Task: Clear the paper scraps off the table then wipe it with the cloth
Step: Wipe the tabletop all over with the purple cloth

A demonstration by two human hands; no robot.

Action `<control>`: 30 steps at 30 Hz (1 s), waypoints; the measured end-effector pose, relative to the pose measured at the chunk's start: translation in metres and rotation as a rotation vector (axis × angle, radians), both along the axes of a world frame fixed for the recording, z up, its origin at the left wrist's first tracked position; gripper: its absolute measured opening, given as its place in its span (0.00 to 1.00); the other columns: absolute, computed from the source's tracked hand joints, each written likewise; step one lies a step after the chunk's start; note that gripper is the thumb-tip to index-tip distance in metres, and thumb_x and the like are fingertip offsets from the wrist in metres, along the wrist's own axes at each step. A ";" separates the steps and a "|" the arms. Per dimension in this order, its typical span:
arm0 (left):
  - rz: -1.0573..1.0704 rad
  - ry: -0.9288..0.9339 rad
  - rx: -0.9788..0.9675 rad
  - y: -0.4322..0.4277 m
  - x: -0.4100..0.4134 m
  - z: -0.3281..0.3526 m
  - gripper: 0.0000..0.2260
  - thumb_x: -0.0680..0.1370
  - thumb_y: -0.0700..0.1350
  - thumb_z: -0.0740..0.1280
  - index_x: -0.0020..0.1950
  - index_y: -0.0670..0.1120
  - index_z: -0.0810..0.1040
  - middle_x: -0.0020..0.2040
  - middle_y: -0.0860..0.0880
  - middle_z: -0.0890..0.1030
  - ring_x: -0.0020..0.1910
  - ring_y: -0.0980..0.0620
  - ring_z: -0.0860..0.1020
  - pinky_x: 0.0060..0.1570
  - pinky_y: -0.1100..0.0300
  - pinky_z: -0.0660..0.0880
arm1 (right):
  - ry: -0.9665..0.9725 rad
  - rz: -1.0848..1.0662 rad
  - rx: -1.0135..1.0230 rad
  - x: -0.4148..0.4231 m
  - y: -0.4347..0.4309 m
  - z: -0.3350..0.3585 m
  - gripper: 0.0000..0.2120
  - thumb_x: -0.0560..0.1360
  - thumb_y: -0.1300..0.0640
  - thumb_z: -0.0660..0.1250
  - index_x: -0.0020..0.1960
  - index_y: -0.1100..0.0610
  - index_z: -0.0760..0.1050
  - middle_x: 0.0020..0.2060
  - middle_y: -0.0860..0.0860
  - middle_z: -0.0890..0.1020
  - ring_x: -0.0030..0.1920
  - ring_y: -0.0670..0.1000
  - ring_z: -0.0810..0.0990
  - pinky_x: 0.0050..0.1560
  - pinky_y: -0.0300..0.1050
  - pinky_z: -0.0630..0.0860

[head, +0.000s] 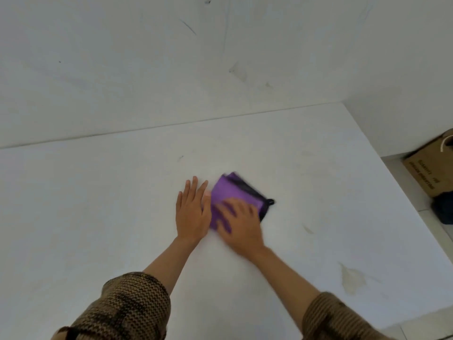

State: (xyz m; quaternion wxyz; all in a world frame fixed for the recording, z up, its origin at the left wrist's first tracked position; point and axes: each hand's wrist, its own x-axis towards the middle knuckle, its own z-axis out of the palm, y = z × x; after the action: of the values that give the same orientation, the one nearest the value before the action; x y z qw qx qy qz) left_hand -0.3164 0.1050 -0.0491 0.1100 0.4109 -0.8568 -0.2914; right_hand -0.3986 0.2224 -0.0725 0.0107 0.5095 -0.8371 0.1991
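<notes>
A folded purple cloth [228, 190] with a black edge lies on the white table [98, 204], near its middle. My right hand [239, 220] presses flat on the near part of the cloth and looks blurred. My left hand [192, 211] rests flat on the table just left of the cloth, fingers together and pointing away, holding nothing. No paper scraps show on the tabletop.
A white wall rises behind the table's far edge. A yellowish stain [351, 278] marks the table at the near right. On the floor past the right edge stand a cardboard box [429, 168] and a dark bundle [442, 209].
</notes>
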 end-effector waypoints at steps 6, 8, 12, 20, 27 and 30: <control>-0.050 0.082 0.075 -0.047 -0.039 0.000 0.21 0.81 0.55 0.45 0.74 0.56 0.58 0.77 0.55 0.52 0.75 0.59 0.45 0.74 0.58 0.40 | -0.097 -0.672 0.213 -0.104 -0.034 -0.004 0.25 0.76 0.45 0.48 0.73 0.44 0.58 0.75 0.52 0.59 0.75 0.58 0.53 0.70 0.66 0.42; 0.007 0.168 0.135 -0.061 -0.052 0.002 0.20 0.82 0.53 0.47 0.74 0.54 0.57 0.77 0.53 0.52 0.75 0.59 0.46 0.74 0.57 0.41 | -0.044 -0.583 0.181 -0.090 -0.061 -0.001 0.27 0.74 0.43 0.48 0.72 0.46 0.62 0.72 0.52 0.64 0.73 0.61 0.59 0.68 0.71 0.47; 0.095 0.261 0.161 -0.079 -0.072 0.004 0.21 0.82 0.52 0.47 0.75 0.54 0.56 0.77 0.53 0.53 0.75 0.60 0.47 0.74 0.59 0.40 | 0.054 0.025 0.216 -0.049 -0.126 0.000 0.31 0.72 0.38 0.52 0.73 0.47 0.59 0.72 0.50 0.65 0.74 0.61 0.56 0.68 0.71 0.50; -0.145 0.191 -0.009 -0.091 -0.105 -0.006 0.25 0.78 0.57 0.46 0.75 0.53 0.55 0.76 0.54 0.54 0.75 0.61 0.46 0.74 0.58 0.38 | -0.073 -0.167 0.267 -0.171 -0.144 0.006 0.27 0.76 0.36 0.49 0.73 0.42 0.56 0.76 0.46 0.54 0.76 0.53 0.49 0.71 0.65 0.41; -0.379 0.142 -0.145 -0.037 -0.129 0.003 0.22 0.80 0.55 0.43 0.75 0.56 0.54 0.75 0.58 0.58 0.75 0.60 0.48 0.73 0.58 0.36 | -0.056 -0.354 0.407 -0.220 -0.068 0.009 0.34 0.74 0.31 0.47 0.75 0.42 0.43 0.76 0.46 0.43 0.75 0.57 0.41 0.70 0.65 0.36; -0.310 0.092 -0.149 -0.015 -0.135 -0.003 0.23 0.79 0.56 0.41 0.75 0.58 0.51 0.76 0.58 0.55 0.76 0.56 0.44 0.72 0.57 0.35 | 0.057 -0.046 0.265 -0.190 -0.058 0.006 0.31 0.73 0.37 0.47 0.74 0.46 0.56 0.75 0.50 0.58 0.75 0.60 0.53 0.69 0.71 0.47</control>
State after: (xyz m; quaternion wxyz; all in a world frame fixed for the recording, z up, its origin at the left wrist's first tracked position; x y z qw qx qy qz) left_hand -0.4512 0.0900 -0.0522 0.1331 0.2508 -0.9231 -0.2593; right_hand -0.5882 0.1649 -0.0661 -0.0282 0.4927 -0.8667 0.0721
